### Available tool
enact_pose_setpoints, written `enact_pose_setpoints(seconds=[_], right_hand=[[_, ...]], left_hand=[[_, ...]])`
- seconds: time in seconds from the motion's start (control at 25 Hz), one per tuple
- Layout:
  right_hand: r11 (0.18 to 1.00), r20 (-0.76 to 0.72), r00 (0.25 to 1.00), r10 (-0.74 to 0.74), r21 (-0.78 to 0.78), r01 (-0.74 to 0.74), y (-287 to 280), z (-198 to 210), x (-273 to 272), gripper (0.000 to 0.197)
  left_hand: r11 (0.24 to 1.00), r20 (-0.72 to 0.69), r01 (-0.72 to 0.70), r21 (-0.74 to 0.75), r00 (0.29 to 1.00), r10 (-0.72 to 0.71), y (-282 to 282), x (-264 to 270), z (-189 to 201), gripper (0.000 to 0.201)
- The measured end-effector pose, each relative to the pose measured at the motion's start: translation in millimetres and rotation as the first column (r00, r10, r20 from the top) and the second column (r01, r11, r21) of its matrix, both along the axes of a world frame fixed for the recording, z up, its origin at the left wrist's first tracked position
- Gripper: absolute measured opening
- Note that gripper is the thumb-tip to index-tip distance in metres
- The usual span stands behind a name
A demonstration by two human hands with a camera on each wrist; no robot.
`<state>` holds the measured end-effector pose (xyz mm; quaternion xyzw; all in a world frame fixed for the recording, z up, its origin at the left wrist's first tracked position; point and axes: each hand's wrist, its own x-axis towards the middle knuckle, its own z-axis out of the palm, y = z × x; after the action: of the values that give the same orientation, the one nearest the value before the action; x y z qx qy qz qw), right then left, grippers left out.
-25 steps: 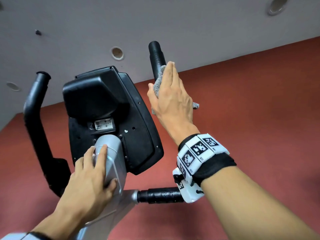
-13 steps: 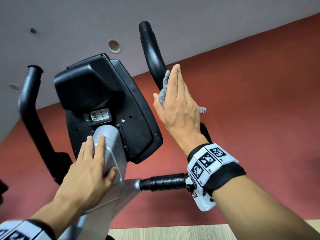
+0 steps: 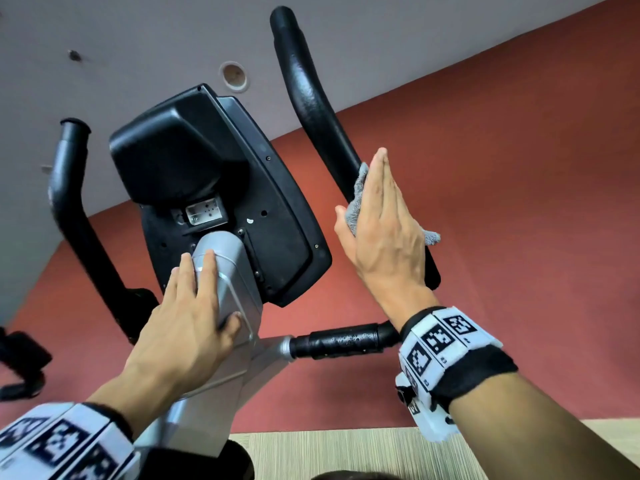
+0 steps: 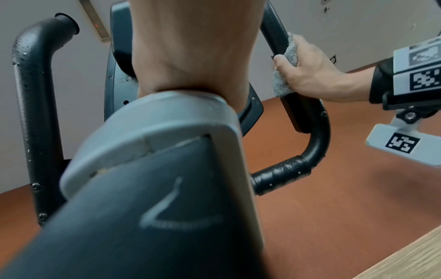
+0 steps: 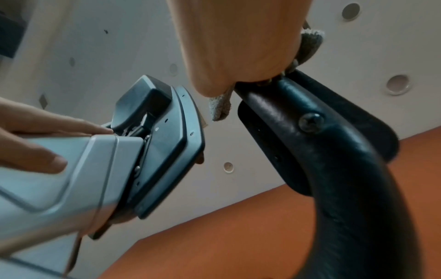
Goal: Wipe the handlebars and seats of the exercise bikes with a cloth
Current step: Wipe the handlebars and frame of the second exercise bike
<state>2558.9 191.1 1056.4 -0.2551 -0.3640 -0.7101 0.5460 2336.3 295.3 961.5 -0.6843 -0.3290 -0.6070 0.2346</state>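
Cloth (image 3: 356,202) mostly hidden under flat right hand (image 3: 384,233) against handlebar (image 3: 311,98); left hand (image 3: 194,320) flat on post (image 3: 225,271).

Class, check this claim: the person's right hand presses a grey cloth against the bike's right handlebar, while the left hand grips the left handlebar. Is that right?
One detail is wrong. The left hand does not grip the left handlebar; it rests on the silver console post, as the head view shows. The rest stands: the right hand presses the grey cloth against the right handlebar.
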Motion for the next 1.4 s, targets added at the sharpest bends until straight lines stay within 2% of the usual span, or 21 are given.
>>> enact_pose_setpoints(seconds=[0.2,0.4,0.52,0.6,0.76,0.84,0.96,1.08,1.16,1.24,1.32,1.4], right_hand=[[1.000,0.033,0.999,-0.026,-0.005,0.026,-10,10,-22,0.074],[0.997,-0.013,0.997,-0.073,-0.034,0.072,4,-19,12,0.077],[1.000,-0.001,1.000,0.003,-0.011,-0.003,1,-12,1,0.079],[1.000,0.004,1.000,-0.004,-0.013,0.004,1,-9,1,0.078],[0.996,-0.012,0.999,-0.050,-0.072,0.049,15,-34,40,0.077],[0.992,0.025,0.999,0.025,-0.128,-0.021,19,-48,51,0.071],[0.983,0.084,0.980,0.178,-0.058,-0.173,7,-52,49,0.054],[0.925,0.123,0.917,0.380,-0.047,-0.377,-11,-46,44,0.043],[0.912,0.144,0.901,0.410,-0.058,-0.406,-17,-40,43,0.040],[0.934,0.086,0.930,0.358,-0.024,-0.358,-15,-36,46,0.034],[0.959,-0.061,0.957,0.283,0.019,-0.282,-9,-33,53,0.038],[0.955,-0.140,0.947,0.289,-0.031,-0.296,-6,-32,55,0.043]], left_hand=[[1.000,-0.001,0.007,-0.017,1.000,-0.007,-2,0,0,0.093],[0.999,0.010,0.017,-0.027,1.000,-0.017,-2,0,-1,0.093],[0.999,0.003,0.015,-0.039,1.000,-0.015,-3,-1,0,0.093],[0.999,0.009,0.026,-0.040,1.000,-0.025,-2,-1,0,0.093],[0.999,0.003,0.037,-0.032,0.999,-0.036,-1,-1,0,0.093],[0.999,0.004,0.029,-0.031,1.000,-0.029,0,-1,0,0.093],[0.999,0.005,0.032,-0.029,0.999,-0.032,0,-1,1,0.093],[0.999,0.002,0.031,-0.029,1.000,-0.031,-1,-2,0,0.093],[0.999,0.002,0.023,-0.029,1.000,-0.023,-1,-2,-1,0.093],[0.999,0.005,0.015,-0.030,1.000,-0.015,-1,-1,0,0.093],[0.999,0.005,0.010,-0.039,1.000,-0.010,-2,0,0,0.092],[0.999,0.007,-0.001,-0.036,1.000,0.001,-2,0,0,0.092]])
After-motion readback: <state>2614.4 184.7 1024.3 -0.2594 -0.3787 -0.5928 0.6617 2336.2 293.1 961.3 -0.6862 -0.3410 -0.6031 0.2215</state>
